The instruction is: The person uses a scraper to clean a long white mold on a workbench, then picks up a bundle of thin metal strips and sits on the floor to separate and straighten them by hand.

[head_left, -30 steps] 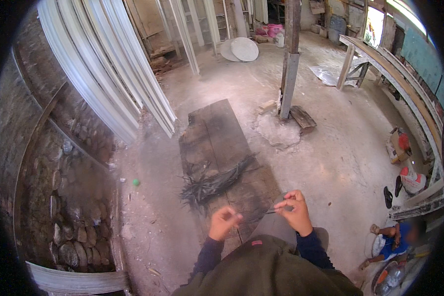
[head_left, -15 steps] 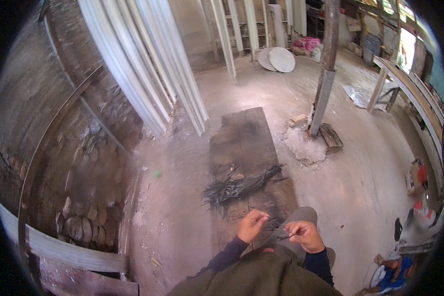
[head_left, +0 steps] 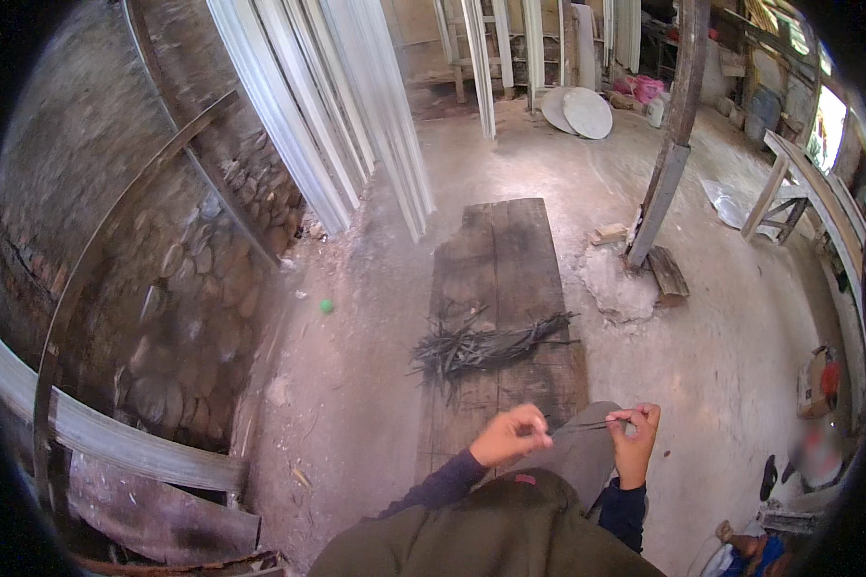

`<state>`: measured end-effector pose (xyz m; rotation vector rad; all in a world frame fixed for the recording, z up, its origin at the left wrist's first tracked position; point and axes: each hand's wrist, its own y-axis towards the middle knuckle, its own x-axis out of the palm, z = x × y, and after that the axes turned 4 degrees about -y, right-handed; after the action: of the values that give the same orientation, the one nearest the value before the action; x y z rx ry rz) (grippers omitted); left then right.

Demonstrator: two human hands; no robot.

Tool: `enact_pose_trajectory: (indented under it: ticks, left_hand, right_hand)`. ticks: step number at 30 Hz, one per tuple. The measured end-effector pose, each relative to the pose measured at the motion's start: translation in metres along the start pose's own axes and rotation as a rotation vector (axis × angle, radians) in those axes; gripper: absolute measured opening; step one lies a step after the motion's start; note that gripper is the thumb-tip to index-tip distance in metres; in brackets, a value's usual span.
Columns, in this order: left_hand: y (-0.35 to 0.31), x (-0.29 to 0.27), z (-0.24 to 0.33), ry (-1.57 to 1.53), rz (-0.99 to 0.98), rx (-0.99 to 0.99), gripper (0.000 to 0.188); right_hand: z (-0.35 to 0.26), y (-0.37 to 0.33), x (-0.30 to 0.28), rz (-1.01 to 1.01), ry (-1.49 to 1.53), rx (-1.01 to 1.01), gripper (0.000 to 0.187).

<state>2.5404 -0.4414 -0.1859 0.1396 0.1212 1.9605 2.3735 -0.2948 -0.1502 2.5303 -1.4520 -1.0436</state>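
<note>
In front of my knee, my right hand (head_left: pixel 633 442) is closed in a pinch on one end of a thin dark strip (head_left: pixel 587 426). The strip stretches leftward over the grey trouser leg toward my left hand (head_left: pixel 513 436). That hand is slightly blurred, its fingers curled together; whether the strip's other end lies in them is unclear. Beyond both hands, a loose bundle of thin black strips (head_left: pixel 491 344) lies across a dark wooden board (head_left: pixel 510 260) on the floor. Its strips spread out on the left and gather tighter on the right.
A wooden post (head_left: pixel 666 183) rises from a rough concrete lump right of the board. Long pale metal profiles (head_left: pixel 293 106) lean at the left, near a stone-lined pit (head_left: pixel 192 317). A wooden bench (head_left: pixel 808 183) stands far right. A small green ball (head_left: pixel 326 306) lies left of the board.
My right hand has risen and turned upward, moving right with the strip. The left hand has shifted slightly right. The whole view has swung a little, so the surroundings sit farther right.
</note>
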Motion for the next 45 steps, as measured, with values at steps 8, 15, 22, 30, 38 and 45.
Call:
enact_pose_trajectory:
  ticks: [8, 15, 22, 30, 38, 45]
  left_hand:
    - [0.017, -0.02, 0.028, -0.17, 0.554, -0.279, 0.012]
    - [0.009, -0.008, 0.005, -0.017, 0.336, -0.221, 0.01]
    - [0.002, 0.013, 0.036, -0.121, -0.518, -0.166, 0.012]
    - [0.005, -0.029, 0.027, 0.043, 0.254, -0.193, 0.013]
    - [0.017, -0.025, 0.034, 0.032, 0.551, -0.198, 0.008]
    - [0.004, 0.002, 0.04, 0.048, -0.11, -0.168, 0.004]
  right_hand:
    - [-0.062, -0.013, -0.002, -1.027, 0.809, 0.007, 0.023]
    - [-0.043, -0.014, -0.002, -0.726, 0.865, 0.235, 0.012]
    - [0.006, -0.004, 0.015, -0.018, 0.039, 0.245, 0.011]
    - [-0.005, -0.01, 0.002, -0.344, 0.17, -0.028, 0.014]
    - [-0.065, -0.016, -0.002, -1.062, 0.98, 0.175, 0.02]
    - [-0.012, 0.004, 0.004, -0.437, 0.066, 0.062, 0.015]
